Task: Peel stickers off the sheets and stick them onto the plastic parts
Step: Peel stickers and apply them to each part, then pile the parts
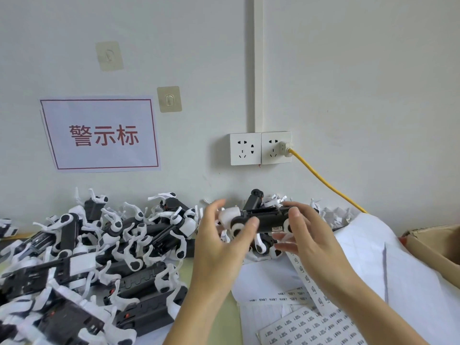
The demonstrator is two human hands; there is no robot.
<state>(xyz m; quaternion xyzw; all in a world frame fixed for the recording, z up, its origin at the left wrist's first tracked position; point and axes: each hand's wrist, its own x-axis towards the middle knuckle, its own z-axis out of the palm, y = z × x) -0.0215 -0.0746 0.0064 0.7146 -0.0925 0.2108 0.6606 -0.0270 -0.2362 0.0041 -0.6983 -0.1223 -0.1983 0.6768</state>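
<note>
A black and white plastic part (261,219) is held up above the table, between both hands. My left hand (219,241) holds its left end, thumb across the front and fingers behind. My right hand (302,235) grips its right end, thumb on top. A small sticker (277,228) sits on the part's front face near the right end. A narrow strip of stickers (302,275) hangs down from under my right hand. A sticker sheet (306,328) with several rows of labels lies on the table below.
A big heap of black and white plastic parts (82,257) covers the table's left side. Several white backing sheets (388,265) lie at the right, beside a cardboard box (440,241). Wall sockets (260,148) with a yellow cable (321,179) are behind.
</note>
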